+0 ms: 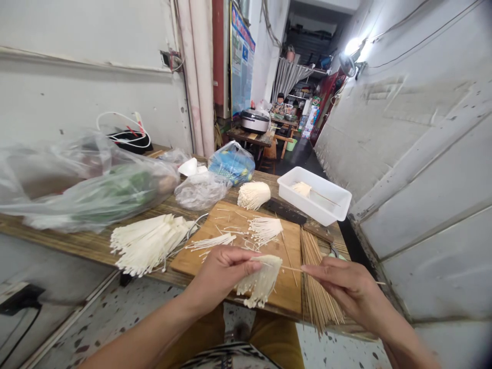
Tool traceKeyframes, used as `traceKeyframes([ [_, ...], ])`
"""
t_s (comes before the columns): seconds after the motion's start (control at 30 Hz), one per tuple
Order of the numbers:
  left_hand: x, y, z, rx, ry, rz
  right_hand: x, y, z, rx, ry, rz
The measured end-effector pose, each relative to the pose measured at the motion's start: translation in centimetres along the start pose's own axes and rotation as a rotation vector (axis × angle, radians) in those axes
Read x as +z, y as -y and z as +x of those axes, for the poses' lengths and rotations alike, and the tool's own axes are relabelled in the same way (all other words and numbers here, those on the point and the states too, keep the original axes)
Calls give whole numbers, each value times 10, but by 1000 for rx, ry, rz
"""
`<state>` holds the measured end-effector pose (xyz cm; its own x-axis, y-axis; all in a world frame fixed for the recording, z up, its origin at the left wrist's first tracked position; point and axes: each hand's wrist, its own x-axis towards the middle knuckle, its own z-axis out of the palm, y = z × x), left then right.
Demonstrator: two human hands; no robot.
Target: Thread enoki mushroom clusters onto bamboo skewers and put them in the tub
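Note:
My left hand (221, 271) pinches a bunch of white enoki mushrooms (261, 281) above a wooden cutting board (234, 251). My right hand (342, 287) holds a thin bamboo skewer (292, 269) by its end, and the skewer's tip reaches the top of the bunch. Under the right hand lies a bundle of bamboo skewers (319, 282). A small enoki tuft (264, 229) and loose strands (211, 242) lie on the board. A large enoki pile (148, 243) sits to its left, and a trimmed clump (253, 196) stands beyond it.
A white plastic tray (313, 195) holds skewered enoki (301, 189) on the wooden table (69, 236). A dark-handled knife (284, 211) lies beside it. Plastic bags (88, 184) of greens crowd the left. A wall runs along the right, and a rice cooker (254, 120) stands farther back.

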<state>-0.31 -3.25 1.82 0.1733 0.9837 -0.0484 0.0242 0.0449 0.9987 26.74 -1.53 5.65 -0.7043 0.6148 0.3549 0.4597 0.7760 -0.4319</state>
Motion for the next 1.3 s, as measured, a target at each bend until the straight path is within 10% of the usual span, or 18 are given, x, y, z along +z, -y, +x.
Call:
traceKeyframes([
  [0.5,5,-11,-3,38,1,21,0,0,8,-30,-18,66],
  [0.67,5,-10,-12,352,-101,177,4,8,-2,-19,-19,5],
  [0.87,-5,-3,-25,823,182,320,24,40,-18,22,64,28],
  [1.3,-9,30,-61,722,235,461,74,65,-54,-29,167,-34],
])
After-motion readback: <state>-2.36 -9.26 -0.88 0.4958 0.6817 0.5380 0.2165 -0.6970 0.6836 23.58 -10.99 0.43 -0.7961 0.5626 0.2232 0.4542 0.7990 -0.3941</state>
